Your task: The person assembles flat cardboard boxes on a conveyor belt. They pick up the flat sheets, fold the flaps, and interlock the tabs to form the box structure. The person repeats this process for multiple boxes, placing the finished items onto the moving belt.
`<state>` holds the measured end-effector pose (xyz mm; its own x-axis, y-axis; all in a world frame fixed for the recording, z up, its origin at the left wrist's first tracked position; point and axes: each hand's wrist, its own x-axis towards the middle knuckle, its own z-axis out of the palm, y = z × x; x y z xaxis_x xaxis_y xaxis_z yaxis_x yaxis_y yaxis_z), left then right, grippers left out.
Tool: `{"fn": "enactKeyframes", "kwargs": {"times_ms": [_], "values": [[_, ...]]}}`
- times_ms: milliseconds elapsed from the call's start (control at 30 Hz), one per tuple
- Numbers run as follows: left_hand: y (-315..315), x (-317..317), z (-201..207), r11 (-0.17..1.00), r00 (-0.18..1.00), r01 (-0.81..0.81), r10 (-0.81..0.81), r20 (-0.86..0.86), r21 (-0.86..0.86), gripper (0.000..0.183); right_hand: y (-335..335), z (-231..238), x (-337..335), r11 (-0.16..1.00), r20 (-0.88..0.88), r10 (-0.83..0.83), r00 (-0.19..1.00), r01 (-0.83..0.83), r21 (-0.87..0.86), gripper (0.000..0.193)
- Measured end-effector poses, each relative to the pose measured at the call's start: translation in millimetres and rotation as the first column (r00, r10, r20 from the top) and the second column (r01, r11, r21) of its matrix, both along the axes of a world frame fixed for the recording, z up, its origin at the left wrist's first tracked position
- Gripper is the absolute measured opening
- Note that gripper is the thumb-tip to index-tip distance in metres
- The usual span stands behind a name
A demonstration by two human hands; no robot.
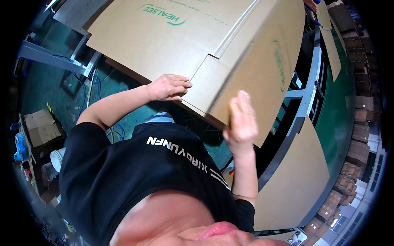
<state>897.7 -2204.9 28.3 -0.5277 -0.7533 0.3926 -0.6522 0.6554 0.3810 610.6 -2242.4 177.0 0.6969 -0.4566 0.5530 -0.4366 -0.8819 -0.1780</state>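
A large brown cardboard sheet (pixel 135 45) with green print lies in front of me, with a long slot and crease lines running across it. A raised panel (pixel 262 69) of the cardboard stands along its right side and looks slightly blurred. My left hand (pixel 170 87) lies with stretched fingers on the near edge of the sheet, beside the narrow ribbed strip (pixel 209 78). Fingers extended and pointing upward, my right hand (pixel 242 119) is against or just before the lower part of the panel; contact is hard to tell. Neither hand grips anything.
A grey metal frame rail (pixel 308 90) curves along the right, with another cardboard sheet (pixel 295 176) by it and a green surface (pixel 338 110) beyond. Another person's hand (pixel 311 5) shows at the top right. Blue cables (pixel 96 80) hang left; stacked cartons (pixel 361 119) line the far right.
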Motion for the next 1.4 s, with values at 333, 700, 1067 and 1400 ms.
{"fn": "enactKeyframes", "kwargs": {"times_ms": [333, 700, 1067, 1400], "values": [[2.2, -3.8, -10.3, 0.995, 0.994, -0.071, 0.066, -0.084, -0.063, 0.024, -6.5, -126.1, 55.1, 0.998, -0.365, 0.034, 0.930, -0.011, 0.066, 0.042], [1.4, -5.5, 7.4, 0.994, 0.990, -0.110, 0.108, 0.089, 0.022, 0.051, -20.8, -109.7, 23.0, 0.884, -0.254, 0.269, 0.929, -0.134, 0.447, 0.065], [-1.1, -9.3, 11.6, 0.998, 0.972, -0.063, 0.055, 0.227, 0.027, 0.060, -70.1, -160.3, -212.8, 0.192, 0.103, -0.813, 0.573, 0.098, 0.976, 0.036], [20.4, 36.6, 27.5, 0.987, 0.973, -0.100, 0.071, 0.221, 0.125, 0.057, -35.0, -105.6, -154.9, 0.329, 0.039, -0.792, 0.610, 0.371, 0.868, 0.036]]}}
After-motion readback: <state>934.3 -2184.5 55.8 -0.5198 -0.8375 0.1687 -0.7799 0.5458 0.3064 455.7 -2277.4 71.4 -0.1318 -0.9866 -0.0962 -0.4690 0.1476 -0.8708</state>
